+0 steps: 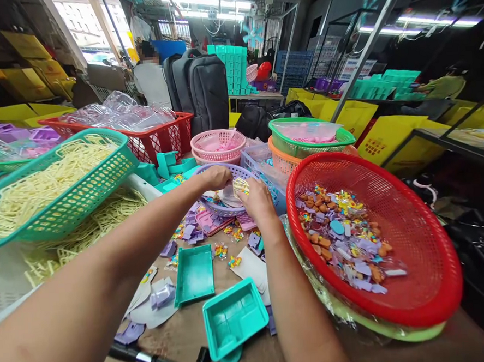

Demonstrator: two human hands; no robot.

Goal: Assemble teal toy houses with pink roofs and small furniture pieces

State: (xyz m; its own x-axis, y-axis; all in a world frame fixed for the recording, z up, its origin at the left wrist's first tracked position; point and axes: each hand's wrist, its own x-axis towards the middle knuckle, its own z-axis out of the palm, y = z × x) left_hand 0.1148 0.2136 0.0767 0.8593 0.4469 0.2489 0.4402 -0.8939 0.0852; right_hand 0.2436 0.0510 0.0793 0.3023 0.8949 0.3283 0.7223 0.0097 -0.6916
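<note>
Both hands meet over the purple basket (241, 175) at the far middle of the desk (193, 326). The right hand (257, 199) pinches a small packet of colourful beads (241, 186); the left hand (216, 177) curls closed at the basket rim, on what I cannot tell. Two teal trays (234, 315) lie near, unfilled; loose purple parts (194, 233) and bead packets remain scattered, so much sorting seems left.

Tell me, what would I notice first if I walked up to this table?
The big red basket on the right, full of tiny colourful toy pieces. On the left, a tilted green basket is heaped with pale yellow plastic frames. In the middle, the left hand and right hand meet over a purple basket, the right one pinching a small clear packet.
</note>
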